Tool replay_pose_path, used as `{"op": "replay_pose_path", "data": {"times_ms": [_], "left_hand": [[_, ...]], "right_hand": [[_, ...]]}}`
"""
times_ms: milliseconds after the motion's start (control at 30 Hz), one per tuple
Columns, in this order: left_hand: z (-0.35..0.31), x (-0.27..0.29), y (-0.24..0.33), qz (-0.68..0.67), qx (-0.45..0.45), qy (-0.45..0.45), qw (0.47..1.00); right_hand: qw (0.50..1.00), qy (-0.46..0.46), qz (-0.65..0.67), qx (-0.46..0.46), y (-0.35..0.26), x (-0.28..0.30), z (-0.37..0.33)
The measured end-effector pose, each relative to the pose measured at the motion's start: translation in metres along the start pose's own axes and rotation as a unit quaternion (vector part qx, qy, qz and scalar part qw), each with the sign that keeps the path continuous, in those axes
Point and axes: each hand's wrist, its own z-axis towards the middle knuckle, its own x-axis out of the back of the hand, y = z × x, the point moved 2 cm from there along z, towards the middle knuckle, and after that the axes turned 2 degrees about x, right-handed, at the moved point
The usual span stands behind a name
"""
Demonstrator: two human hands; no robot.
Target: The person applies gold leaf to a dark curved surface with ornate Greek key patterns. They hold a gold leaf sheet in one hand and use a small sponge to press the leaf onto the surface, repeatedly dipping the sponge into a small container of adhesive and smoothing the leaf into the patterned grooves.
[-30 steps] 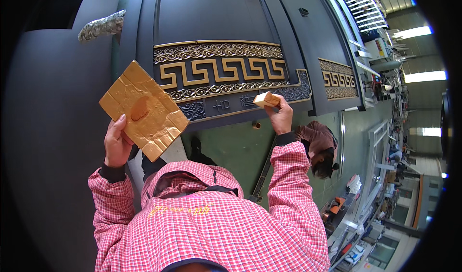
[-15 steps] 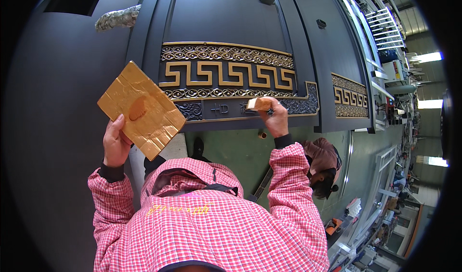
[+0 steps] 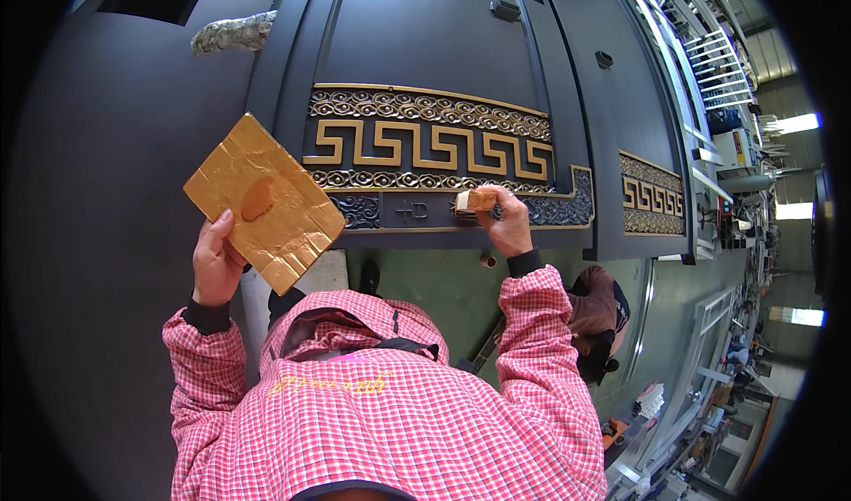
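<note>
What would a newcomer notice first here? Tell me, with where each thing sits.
The gold meander band across the dark door panel at upper centre draws the eye first. At left, the left hand holds up a crinkled gold-coated square sheet. Right of centre, the right hand presses a small gold-tipped pad against the scrollwork strip just below the band.

A crumpled square gold board (image 3: 264,202), smeared orange at its middle, is held up tilted like a diamond. A small gold-stained sponge (image 3: 477,201) presses against the door's (image 3: 425,40) ornamental band.
</note>
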Motion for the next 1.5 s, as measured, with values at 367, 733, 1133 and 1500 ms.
{"op": "replay_pose_path", "data": {"times_ms": [367, 733, 1133, 1500], "left_hand": [[0.0, -0.008, 0.003, -0.003, -0.005, 0.011, 1.0], [0.003, -0.017, 0.004, -0.014, -0.001, 0.026, 1.0], [0.009, -0.002, -0.001, -0.013, 0.005, 0.001, 1.0], [0.01, -0.008, 0.0, -0.014, 0.003, -0.002, 1.0]], "right_hand": [[1.0, -0.015, 0.025, 0.008, 0.002, -0.001, -0.005], [1.0, -0.017, 0.012, 0.009, -0.008, -0.002, -0.016], [0.999, 0.036, -0.004, -0.024, 0.003, 0.008, -0.025], [0.998, 0.046, 0.007, -0.029, 0.005, 0.014, -0.028]]}}
